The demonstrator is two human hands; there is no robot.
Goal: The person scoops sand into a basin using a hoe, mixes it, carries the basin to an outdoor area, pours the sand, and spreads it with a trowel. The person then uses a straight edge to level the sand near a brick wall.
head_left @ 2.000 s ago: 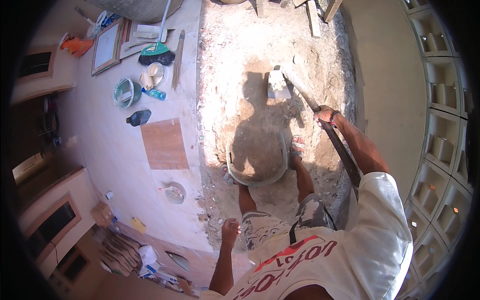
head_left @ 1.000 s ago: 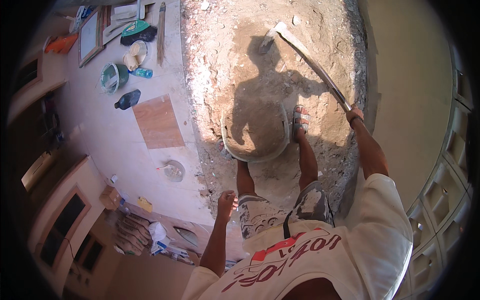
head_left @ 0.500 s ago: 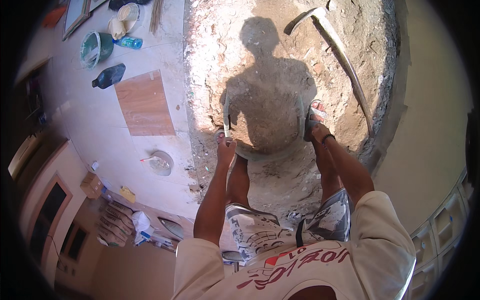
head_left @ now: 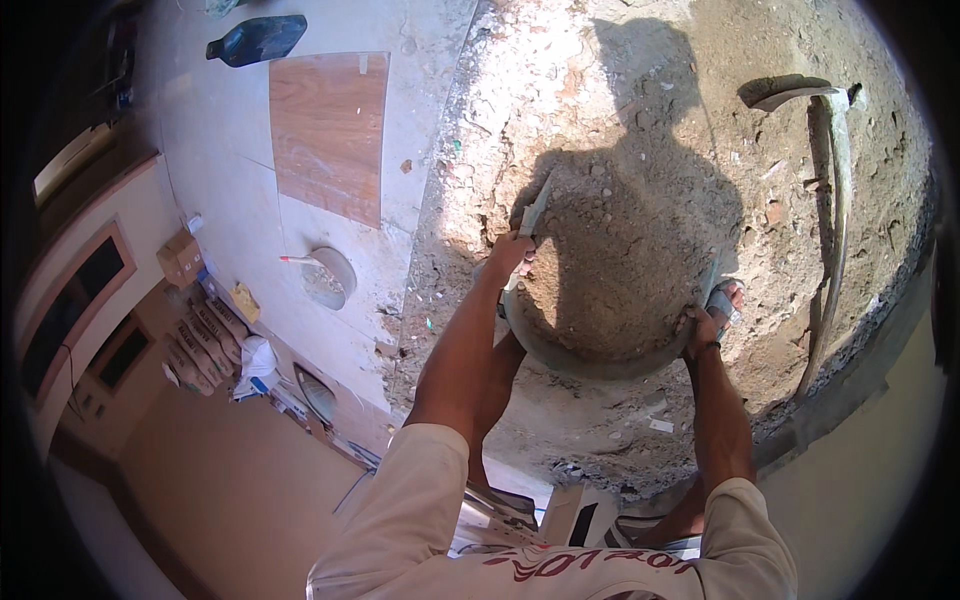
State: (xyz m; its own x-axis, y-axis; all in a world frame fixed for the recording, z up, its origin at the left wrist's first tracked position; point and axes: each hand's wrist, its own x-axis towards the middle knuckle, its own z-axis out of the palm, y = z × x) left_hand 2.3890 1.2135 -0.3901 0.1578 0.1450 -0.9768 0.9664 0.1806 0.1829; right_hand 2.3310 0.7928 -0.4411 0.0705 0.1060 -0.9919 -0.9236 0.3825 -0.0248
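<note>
A wide, round, greyish pan rests on the dug earth between my feet, with loose brown soil inside its near wall. Its far edge cannot be made out against the ground. My left hand is closed on the pan's left rim, where a pale strip of the rim sticks up past my fingers. On the right side, my right hand grips the rim, close to my sandalled right foot. My shadow falls over the soil and the pan.
A digging tool with a curved metal head and wooden handle lies on the earth at right. On the pale floor at left are a brown board, a dark bottle and a round container. Stacked sacks stand farther left.
My view has shifted and I am bent lower over the pan. Both hands have stayed on its rim. More soil shows inside the near wall now.
</note>
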